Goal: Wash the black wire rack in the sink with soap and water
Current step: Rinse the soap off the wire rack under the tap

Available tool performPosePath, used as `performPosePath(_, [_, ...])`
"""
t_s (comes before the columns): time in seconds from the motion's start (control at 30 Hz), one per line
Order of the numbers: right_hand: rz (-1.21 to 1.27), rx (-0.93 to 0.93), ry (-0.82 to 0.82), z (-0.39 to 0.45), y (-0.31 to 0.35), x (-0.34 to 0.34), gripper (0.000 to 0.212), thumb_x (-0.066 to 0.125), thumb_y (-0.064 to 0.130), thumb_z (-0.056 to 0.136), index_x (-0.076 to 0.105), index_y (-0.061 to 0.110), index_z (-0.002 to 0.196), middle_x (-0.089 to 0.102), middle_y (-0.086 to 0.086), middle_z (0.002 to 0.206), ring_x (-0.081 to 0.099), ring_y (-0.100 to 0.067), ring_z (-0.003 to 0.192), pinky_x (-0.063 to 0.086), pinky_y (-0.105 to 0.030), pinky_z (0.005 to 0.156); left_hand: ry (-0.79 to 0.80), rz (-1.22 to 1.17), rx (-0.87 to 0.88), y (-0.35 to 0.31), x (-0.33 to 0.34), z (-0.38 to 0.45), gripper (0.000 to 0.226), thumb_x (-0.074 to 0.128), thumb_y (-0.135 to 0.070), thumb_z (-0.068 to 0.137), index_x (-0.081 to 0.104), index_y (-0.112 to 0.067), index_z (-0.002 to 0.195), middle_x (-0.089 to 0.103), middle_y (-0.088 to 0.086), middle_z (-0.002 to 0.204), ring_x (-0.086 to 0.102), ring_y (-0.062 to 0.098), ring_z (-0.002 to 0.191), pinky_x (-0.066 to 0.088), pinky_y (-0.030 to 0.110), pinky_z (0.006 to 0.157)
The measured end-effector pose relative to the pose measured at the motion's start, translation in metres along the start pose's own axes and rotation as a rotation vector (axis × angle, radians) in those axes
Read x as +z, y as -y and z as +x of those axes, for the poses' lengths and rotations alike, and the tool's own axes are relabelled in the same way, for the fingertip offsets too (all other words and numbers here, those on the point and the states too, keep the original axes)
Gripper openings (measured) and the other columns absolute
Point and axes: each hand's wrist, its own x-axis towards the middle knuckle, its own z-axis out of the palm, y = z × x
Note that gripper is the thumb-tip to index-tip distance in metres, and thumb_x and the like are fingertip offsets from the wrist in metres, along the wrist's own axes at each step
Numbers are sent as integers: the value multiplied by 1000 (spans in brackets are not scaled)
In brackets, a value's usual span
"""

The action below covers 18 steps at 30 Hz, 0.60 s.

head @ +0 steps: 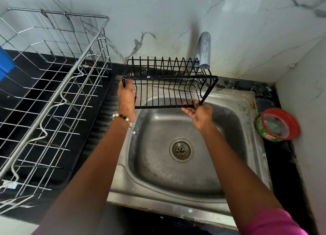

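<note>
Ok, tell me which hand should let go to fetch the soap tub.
Right. The right hand is nearer the red soap tub on the counter right of the sink, and the left hand grips the black wire rack firmly by its left end.

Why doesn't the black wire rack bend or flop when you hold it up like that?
The black wire rack probably is stiff: its thin bars stay straight, held over the sink only at its ends by the left hand and right hand. It looks light, being mostly gaps. Under the tap, it may be slippery.
</note>
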Motion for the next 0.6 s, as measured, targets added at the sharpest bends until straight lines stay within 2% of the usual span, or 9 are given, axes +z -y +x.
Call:
performPosePath(0.1, [9,12,-3,1,-6,5,13,49,-7,93,51,4,88,60,-16,94,67,-27,83,58,-41,74,-16,11,3,-2,-1,0,13,44,-30,102,52,-36,95,48,-16,86,42,6,75,39,25,71])
performPosePath(0.2, [-64,-15,-39,-1,-15,16,38,59,-21,80,45,10,98,57,-18,100,67,-25,80,57,-29,63,-28,7,-3,1,-4,0,10,44,-31,102,52,-35,99,50,-15,89,41,6,74,38,24,67])
performPosePath(0.27, [-42,-24,-68,0,-21,22,53,60,-24,75,39,15,105,54,-18,102,63,-24,82,55,-22,56,-37,15,-6,5,-4,-1,8,44,-32,101,52,-35,105,52,-16,95,43,9,81,39,26,71])
performPosePath(0.33, [22,-14,-60,0,-22,23,58,60,-25,74,38,19,104,52,-16,99,57,-22,84,54,-20,56,-43,15,-23,7,-3,-3,9,46,-34,100,53,-34,106,53,-16,100,45,12,89,42,29,75])
performPosePath(0.4, [-34,-34,-72,0,-16,18,55,64,-23,74,42,21,99,58,-18,103,63,-20,79,56,-22,59,-35,9,-49,8,-4,-4,10,48,-36,99,58,-35,100,56,-12,107,47,14,92,44,27,70])
performPosePath(0.5, [-114,-62,-63,-1,2,4,34,63,-12,81,49,16,94,66,-16,100,71,-24,79,60,-35,68,-10,24,-162,10,-6,-6,11,55,-44,93,64,-39,93,60,1,113,50,17,90,46,25,58])
performPosePath(0.53, [-118,-68,-47,0,10,-1,27,60,-10,84,50,13,94,67,-14,93,71,-26,79,60,-38,68,-1,41,-216,13,-6,-7,13,55,-48,93,65,-39,93,59,2,105,52,18,85,49,26,60])
performPosePath(0.6, [-149,-83,-41,-1,22,-12,19,54,-6,90,52,12,92,68,-12,83,71,-28,80,60,-43,72,29,81,-314,20,-4,-11,18,51,-50,94,65,-39,92,55,3,90,53,21,75,52,38,71])
